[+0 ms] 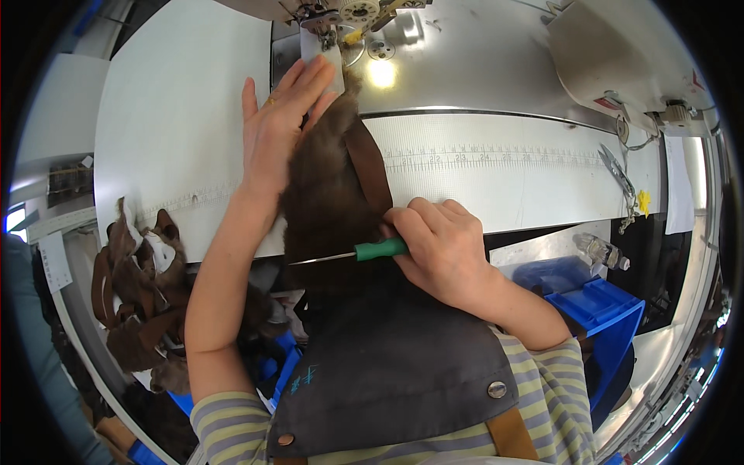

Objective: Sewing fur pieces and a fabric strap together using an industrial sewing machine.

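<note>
A strip of brown fur [325, 186] with a brown leather-like edge lies on the white sewing table [178, 116], its far end under the sewing machine's needle area [341, 19]. My left hand [279, 128] lies flat on the fur's left side, fingers spread toward the needle. My right hand [438, 244] is closed on a green-handled awl [364, 250] whose thin metal tip points left across the fur, and it also pinches the fur's right edge.
A pile of brown fur and leather pieces [139, 294] hangs at the table's left front edge. Small scissors [620, 178] lie at the right. A blue plastic bin [604, 310] sits at lower right. A printed ruler strip [496, 159] runs across the table.
</note>
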The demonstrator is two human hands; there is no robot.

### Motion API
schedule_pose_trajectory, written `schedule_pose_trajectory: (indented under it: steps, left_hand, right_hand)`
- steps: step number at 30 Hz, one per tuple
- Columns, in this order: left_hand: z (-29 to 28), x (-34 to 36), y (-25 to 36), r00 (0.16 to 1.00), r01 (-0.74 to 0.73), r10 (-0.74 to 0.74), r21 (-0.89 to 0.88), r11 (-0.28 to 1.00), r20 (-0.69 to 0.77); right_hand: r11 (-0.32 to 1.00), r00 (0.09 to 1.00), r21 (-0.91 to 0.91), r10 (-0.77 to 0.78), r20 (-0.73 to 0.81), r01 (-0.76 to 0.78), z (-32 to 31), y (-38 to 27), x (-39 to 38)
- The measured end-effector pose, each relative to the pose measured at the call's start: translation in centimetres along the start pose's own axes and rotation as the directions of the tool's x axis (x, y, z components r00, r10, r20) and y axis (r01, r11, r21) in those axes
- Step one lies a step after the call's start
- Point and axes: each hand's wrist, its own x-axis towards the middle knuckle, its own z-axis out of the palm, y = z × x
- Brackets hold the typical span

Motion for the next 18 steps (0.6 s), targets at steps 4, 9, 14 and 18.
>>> schedule_pose_trajectory:
  steps: [4, 9, 14, 18]
  left_hand:
    - [-0.4, -0.3, 0.1, 1.0, 0.009, -0.008, -0.043, 0.999, 0.014]
    - [-0.7, -1.7, 0.1, 0.997, 0.025, -0.017, -0.116, 0.993, 0.071]
    - [-1.3, -3.5, 2.4, 0.989, 0.129, -0.116, -0.144, 0.981, 0.094]
    - [-0.8, -3.7, 2.1, 0.995, 0.027, -0.026, -0.008, 1.0, 0.094]
  right_hand:
    - [0.991, 1.0, 0.132, 0.001, -0.014, 0.001, -1.0, -0.5, 0.0]
    - [0.836, 0.998, 0.545, 0.06, 0.021, -0.062, -1.1, -2.9, 1.1]
    - [0.966, 0.987, 0.25, -0.105, 0.122, 0.072, 1.9, -3.1, 0.8]
    - [0.968, 0.973, 0.246, -0.109, 0.201, 0.058, 1.5, -2.9, 0.8]
